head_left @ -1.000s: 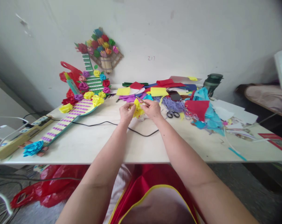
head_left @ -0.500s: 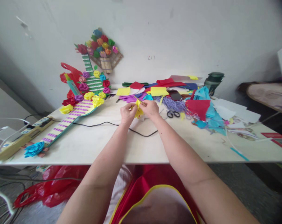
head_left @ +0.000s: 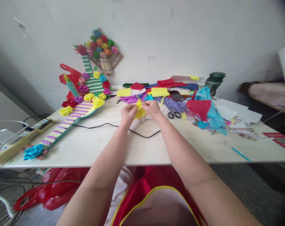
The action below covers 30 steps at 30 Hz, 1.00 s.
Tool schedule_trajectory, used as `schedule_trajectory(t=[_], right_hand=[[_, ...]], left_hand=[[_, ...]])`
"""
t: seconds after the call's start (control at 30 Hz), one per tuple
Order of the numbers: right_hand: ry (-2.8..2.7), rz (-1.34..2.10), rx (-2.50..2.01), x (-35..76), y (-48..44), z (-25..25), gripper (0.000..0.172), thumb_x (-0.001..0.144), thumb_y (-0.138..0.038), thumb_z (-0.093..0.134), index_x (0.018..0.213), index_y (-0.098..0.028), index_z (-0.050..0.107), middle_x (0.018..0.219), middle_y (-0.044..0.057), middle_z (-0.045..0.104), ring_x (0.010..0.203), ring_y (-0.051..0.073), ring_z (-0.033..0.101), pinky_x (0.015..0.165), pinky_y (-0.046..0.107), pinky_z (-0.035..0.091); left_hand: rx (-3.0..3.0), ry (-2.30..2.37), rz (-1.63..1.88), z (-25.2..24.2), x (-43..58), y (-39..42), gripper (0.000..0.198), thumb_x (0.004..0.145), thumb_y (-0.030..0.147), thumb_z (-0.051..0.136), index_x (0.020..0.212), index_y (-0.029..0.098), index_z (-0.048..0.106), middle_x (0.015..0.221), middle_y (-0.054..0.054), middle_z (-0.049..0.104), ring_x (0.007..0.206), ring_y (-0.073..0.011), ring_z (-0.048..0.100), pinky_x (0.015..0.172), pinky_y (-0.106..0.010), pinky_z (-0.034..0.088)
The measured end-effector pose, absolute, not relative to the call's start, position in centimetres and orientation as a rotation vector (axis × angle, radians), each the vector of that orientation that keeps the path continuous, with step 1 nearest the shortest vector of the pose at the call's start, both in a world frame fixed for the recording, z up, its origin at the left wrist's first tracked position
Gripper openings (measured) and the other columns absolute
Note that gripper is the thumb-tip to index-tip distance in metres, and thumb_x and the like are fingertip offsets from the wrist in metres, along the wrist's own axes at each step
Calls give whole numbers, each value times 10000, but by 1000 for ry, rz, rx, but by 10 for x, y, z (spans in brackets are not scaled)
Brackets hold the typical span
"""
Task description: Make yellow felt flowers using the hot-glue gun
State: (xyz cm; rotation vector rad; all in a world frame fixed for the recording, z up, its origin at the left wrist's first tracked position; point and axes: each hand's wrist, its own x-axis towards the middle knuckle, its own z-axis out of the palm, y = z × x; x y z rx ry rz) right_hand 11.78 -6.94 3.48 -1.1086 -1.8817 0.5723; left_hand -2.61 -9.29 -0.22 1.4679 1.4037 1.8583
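My left hand (head_left: pixel 128 114) pinches the left side of a crumpled yellow paper flower (head_left: pixel 139 110) above the table. My right hand (head_left: pixel 152 108) is closed on a thin brownish stick (head_left: pixel 141 100) at the flower's right side; its tip points up and left. Whether the stick touches the petals I cannot tell, and both hands' fingertips are partly hidden. Beyond the hands lie yellow paper sheets (head_left: pixel 159 92) and purple paper (head_left: pixel 130 99). To the right of my right hand are black-handled scissors (head_left: pixel 174 115).
At left, a striped guitar-shaped board (head_left: pixel 70 121) bears paper flowers, near a power strip (head_left: pixel 26 138). A black cable (head_left: pixel 104 123) crosses the table under my forearms. Purple shredded strands (head_left: pixel 175 105), red paper (head_left: pixel 199 110) and a dark green bottle (head_left: pixel 215 82) are at right.
The yellow flower shows more openly between my hands, and my right fingers have shifted slightly on the stick. The whole view has drifted a little.
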Motion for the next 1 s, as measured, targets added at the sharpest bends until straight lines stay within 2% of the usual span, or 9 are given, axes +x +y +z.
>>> schedule_trajectory(t=[0.33,0.47,0.63,0.8,1.0], right_hand=[[-1804,640,-1189,116,-65,33,171,722,-339,608,678,-201,700,620,-14,582,667,157,545,628,260,388],[-1769,680,-1115,115,-63,30,180,709,-338,586,627,-195,659,574,-25,543,615,137,503,583,248,361],[-1735,775,-1032,115,-63,29,178,655,-343,587,552,-199,573,512,-46,442,570,121,437,542,250,326],[-1698,897,-971,116,-68,33,162,606,-331,601,539,-192,552,524,-46,445,568,114,424,531,253,318],[-1690,983,-973,120,-73,38,128,588,-272,604,519,-191,532,507,-49,447,524,102,403,505,250,309]], left_hand=[[1463,1341,1883,2,-22,-97,187,633,337,656,696,169,710,666,-19,675,648,-151,609,600,-249,487],[1306,1268,1834,4,-24,-96,219,597,360,675,698,166,691,609,4,637,593,-139,592,597,-264,504],[1118,1193,1743,5,-29,-96,234,534,353,707,669,171,649,583,16,603,547,-124,568,535,-246,463],[1139,1085,1618,6,-35,-98,220,548,354,714,634,177,617,536,13,560,499,-121,527,501,-252,433],[1225,1032,1474,8,-38,-101,335,508,365,838,664,160,625,560,0,605,482,-111,538,479,-233,411]])
